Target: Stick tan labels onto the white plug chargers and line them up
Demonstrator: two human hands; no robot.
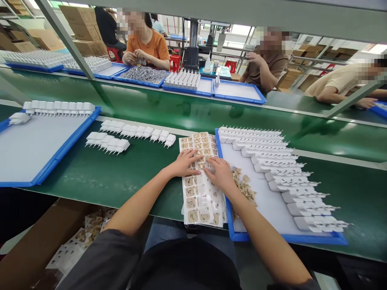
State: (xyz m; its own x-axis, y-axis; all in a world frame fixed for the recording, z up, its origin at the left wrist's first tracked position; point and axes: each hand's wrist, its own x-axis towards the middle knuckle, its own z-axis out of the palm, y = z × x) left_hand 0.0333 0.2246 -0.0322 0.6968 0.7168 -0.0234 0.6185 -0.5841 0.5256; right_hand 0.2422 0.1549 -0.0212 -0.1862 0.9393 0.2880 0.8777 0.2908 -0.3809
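Both hands lie palm down on a sticker sheet (202, 189), fingers spread and flat, pressing on it rather than gripping anything. The left hand (185, 163) rests on the sheet's left half with its fingers pointing right and away; the right hand (220, 174) sits just beside it on the right half, fingers pointing left and away, so the fingertips of the two nearly meet near the sheet's middle. Both forearms come up from the near edge, bare from the elbow, converging toward the sheet.

The sheet is a long white backing with tan labels, many already gone from its near half. Its long axis runs away from the person, near end overhanging the edge of the green surface (121, 173), far end toward the belt.

Touching its right side is a blue tray (238, 235) holding rows of white plug adapters (290, 181), prongs pointing right, and a small heap of loose tan labels (244, 187). To the left, well apart, more white adapters (133, 135) lie in rows on the surface, beside another blue tray (51, 161). Across the belt, three other people sit at work.
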